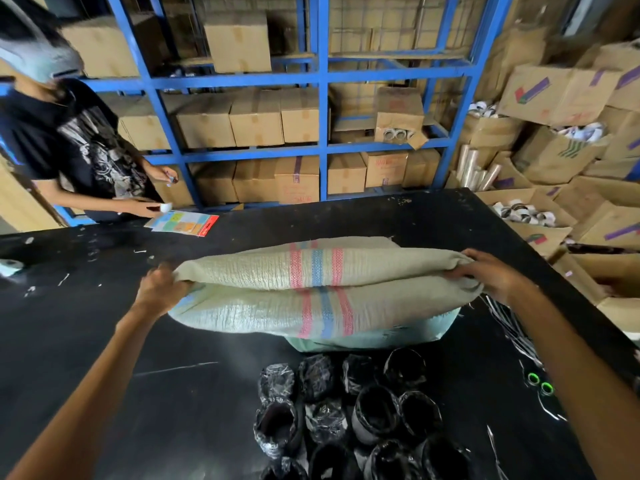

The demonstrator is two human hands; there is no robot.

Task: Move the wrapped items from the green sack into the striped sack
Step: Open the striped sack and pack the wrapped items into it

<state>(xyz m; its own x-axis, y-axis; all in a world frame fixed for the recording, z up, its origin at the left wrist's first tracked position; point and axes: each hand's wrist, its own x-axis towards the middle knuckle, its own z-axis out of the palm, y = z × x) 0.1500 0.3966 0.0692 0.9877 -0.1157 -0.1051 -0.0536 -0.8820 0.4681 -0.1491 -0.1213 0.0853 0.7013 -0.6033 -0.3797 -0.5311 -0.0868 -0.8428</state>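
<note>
Striped sack [322, 289] lies crosswise on the table [104, 341], long axis running between your hands. Your left hand [159, 289] grips its left end and your right hand [491, 275] its right end, fingers [462, 271] clenched on cloth. The green sack [374, 341] seems pinned beneath, mostly hidden. Wrapped items [363, 410] sit nearer you, closer to your right hand.

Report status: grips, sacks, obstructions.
Holding striped sack by its ends: left grip, right grip. It lies atop green sack. Loose wrapped items on black table, near side; nothing blocks.
</note>
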